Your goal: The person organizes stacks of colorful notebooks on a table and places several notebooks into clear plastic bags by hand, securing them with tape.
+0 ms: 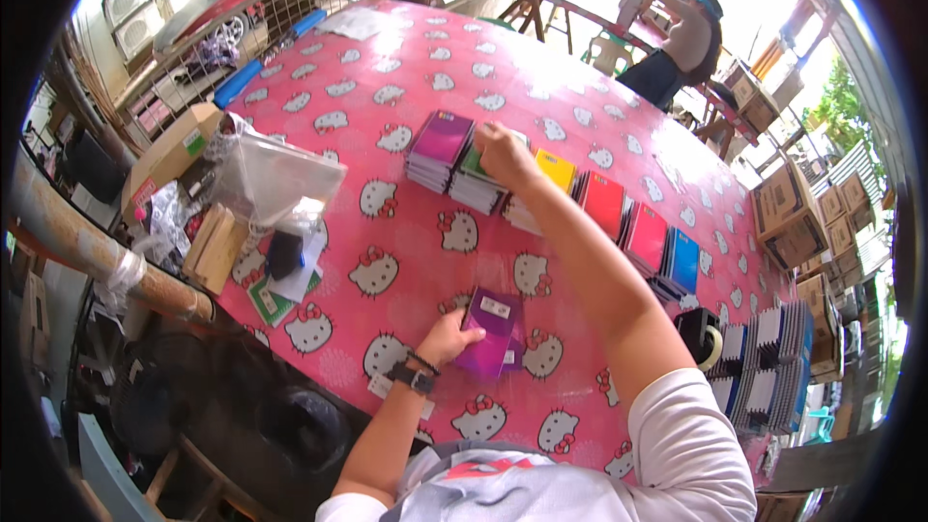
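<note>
My left hand (449, 336), with a dark band and watch at the wrist, grips a purple notebook (493, 333) just above the table in front of me. Another purple cover (513, 356) shows partly beneath it. My right hand (503, 155) is stretched forward to a stack of green notebooks (476, 184), its fingers closed at the top one. Left of that stack stands a pile of purple notebooks (443, 140). To the right run stacks of yellow (555, 169), red (602, 203), pinkish-red (646, 237) and blue notebooks (682, 261); my forearm hides part of the row.
A pink table with a cartoon-cat cover (377, 275) spreads around me. Plastic sleeves (280, 174), an open carton (164, 155) and wood blocks (215, 249) crowd its left edge. A tape dispenser (698, 336) and spiral-bound stacks (768, 367) sit right. Another person (686, 39) works beyond.
</note>
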The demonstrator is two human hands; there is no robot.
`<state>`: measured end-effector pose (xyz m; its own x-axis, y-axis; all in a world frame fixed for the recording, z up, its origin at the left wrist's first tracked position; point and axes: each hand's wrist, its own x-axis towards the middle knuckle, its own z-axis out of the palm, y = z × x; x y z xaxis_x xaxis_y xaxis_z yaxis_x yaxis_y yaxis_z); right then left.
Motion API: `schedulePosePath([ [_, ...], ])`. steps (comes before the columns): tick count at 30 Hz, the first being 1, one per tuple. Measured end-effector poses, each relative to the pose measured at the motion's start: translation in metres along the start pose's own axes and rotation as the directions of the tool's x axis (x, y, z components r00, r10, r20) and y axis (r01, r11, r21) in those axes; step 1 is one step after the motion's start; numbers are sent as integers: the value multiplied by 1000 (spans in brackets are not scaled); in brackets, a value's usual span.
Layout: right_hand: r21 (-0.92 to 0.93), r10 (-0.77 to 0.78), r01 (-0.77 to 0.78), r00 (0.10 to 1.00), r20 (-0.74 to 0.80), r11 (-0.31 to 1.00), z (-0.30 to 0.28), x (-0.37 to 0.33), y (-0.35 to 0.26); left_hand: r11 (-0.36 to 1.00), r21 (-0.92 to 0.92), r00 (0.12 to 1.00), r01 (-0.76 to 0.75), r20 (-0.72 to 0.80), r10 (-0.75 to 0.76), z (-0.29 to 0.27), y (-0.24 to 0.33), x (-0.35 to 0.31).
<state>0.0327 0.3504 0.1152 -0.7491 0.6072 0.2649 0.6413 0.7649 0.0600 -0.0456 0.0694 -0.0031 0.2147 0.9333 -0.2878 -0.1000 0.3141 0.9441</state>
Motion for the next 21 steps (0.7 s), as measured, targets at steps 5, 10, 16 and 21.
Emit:
schedulePosePath([
  [5, 145, -14, 4, 998, 68, 989, -19, -7, -20, 997, 79, 998, 23, -66, -18, -11, 13, -10],
  [10, -84, 126, -108, 960, 249, 991, -5, -8, -48, 997, 78, 997, -26, -70, 32, -12, -9, -5],
  [16, -109, 83, -59, 968, 235, 992, -2, 3, -55, 997, 79, 997, 28, -75, -22, -13, 1, -8],
  [21, -102, 38, -21, 984, 174, 995, -2, 2, -53, 1000, 25, 998, -16, -67, 17, -12, -9, -4],
])
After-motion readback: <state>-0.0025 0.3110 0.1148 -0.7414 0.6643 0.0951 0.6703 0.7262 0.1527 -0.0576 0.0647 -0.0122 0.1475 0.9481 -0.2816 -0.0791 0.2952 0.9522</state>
